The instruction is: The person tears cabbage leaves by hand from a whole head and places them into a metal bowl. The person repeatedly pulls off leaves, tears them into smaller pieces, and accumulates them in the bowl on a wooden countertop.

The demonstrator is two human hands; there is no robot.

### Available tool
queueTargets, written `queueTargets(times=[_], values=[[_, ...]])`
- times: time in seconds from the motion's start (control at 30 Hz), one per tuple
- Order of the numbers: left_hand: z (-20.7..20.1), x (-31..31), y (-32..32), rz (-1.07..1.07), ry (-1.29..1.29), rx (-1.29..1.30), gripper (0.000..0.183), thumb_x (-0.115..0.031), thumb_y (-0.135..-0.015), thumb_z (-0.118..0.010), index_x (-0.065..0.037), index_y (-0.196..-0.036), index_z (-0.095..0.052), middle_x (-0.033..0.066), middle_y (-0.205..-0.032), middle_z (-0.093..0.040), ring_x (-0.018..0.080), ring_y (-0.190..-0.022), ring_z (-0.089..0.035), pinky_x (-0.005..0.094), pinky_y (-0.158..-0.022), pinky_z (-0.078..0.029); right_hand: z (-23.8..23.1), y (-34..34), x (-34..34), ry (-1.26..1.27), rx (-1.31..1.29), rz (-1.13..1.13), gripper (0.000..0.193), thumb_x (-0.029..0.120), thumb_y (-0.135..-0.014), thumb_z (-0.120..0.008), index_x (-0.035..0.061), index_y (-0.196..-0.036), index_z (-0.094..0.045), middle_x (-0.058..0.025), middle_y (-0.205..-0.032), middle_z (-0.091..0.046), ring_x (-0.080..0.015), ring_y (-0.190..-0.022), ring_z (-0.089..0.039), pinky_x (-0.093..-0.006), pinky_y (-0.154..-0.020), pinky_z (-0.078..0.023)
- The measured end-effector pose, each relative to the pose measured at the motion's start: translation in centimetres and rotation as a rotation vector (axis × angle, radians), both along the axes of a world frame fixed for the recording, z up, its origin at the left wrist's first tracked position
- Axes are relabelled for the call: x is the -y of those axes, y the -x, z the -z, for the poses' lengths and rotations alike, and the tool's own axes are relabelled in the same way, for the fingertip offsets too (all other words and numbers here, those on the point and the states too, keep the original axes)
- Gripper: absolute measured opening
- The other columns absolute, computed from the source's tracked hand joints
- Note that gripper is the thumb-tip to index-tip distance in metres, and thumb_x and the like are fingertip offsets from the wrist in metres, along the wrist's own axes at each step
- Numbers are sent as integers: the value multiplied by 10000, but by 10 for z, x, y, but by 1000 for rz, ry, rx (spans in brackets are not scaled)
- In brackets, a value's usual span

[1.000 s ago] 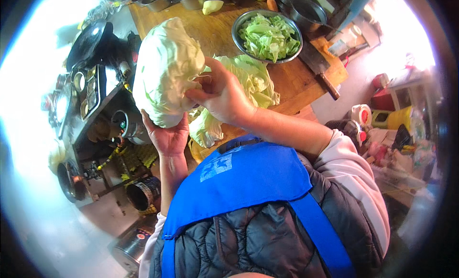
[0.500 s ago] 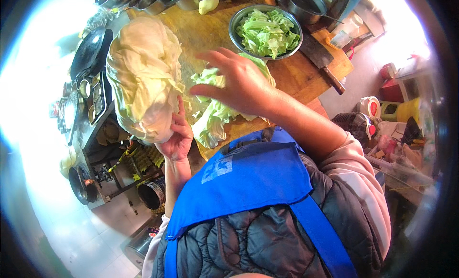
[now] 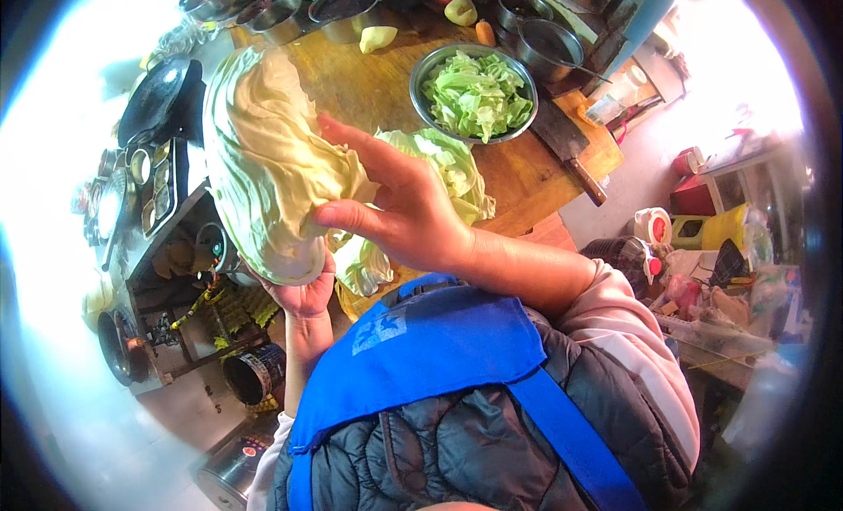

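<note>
A large pale cabbage point(image 3: 263, 164) is raised over the left side of the wooden board point(image 3: 518, 182). My left hand point(image 3: 305, 293) supports it from below, most of its fingers hidden behind the cabbage. At the cabbage's right side, my right hand point(image 3: 408, 204) grips it, thumb and forefinger set wide apart against the leaves. Loose green cabbage leaves point(image 3: 461, 170) lie on the board beyond and beneath my right hand. Further back stands a metal bowl point(image 3: 416, 91) heaped with torn or cut cabbage pieces point(image 3: 479, 91). A cleaver point(image 3: 562, 133) lies to the right of the bowl.
Metal pots point(image 3: 345, 10) and a dark pan point(image 3: 549, 47) line the far edge, near a pale yellow vegetable chunk point(image 3: 378, 39) and an orange carrot piece point(image 3: 485, 32). A black wok point(image 3: 161, 103) and a seasoning tray point(image 3: 163, 182) sit left. Cluttered containers point(image 3: 711, 230) stand right.
My right hand has come left from above the loose leaves onto the cabbage. The cabbage has turned in my left hand and now shows a smoother, ribbed side.
</note>
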State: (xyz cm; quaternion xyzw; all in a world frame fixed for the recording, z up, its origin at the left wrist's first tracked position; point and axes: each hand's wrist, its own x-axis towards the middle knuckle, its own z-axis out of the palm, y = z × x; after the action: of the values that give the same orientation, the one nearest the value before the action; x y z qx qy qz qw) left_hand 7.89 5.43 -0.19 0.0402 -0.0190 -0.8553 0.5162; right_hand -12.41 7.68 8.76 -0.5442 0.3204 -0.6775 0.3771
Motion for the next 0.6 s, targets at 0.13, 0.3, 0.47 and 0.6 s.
queueTargets(times=[0.13, 0.3, 0.47, 0.6], values=[[3, -1, -3, 67, 35, -80, 593, -458, -883, -663, -111, -1350, -547, 84, -1328, -608, 245, -1195, -597, 405, -942, -544, -5, -3, -8, 84, -110, 113, 621, 196, -776, -841, 87, -1329, -579, -149, -1321, -598, -226, -1125, -620, -339, -853, -544], [4, -4, 8, 160, 51, -222, 482, -326, -903, -682, -122, -1325, -572, 50, -1339, -594, 176, -1079, -645, 355, -852, -583, -11, -1, -9, 186, -149, 75, 339, -16, -761, -792, 35, -1084, -701, -169, -1288, -592, -283, -1180, -611, -367, -964, -506], [-5, -10, 18, 270, -123, -395, 361, -223, -850, -720, -125, -1190, -646, 0, -1134, -649, 100, -781, -584, 261, -680, -513, -6, 3, -1, 261, -227, 134, 150, -85, -750, -738, 18, -840, -677, -122, -911, -688, -319, -999, -699, -374, -786, -583], [-11, -10, 18, 309, -141, -401, 592, -180, -863, -699, -158, -1420, -503, 36, -1450, -501, 84, -738, -582, 229, -652, -530, 19, 21, -3, -35, -402, 168, 121, -62, -796, -705, 12, -890, -685, -110, -894, -690, -268, -917, -703, -340, -744, -561]])
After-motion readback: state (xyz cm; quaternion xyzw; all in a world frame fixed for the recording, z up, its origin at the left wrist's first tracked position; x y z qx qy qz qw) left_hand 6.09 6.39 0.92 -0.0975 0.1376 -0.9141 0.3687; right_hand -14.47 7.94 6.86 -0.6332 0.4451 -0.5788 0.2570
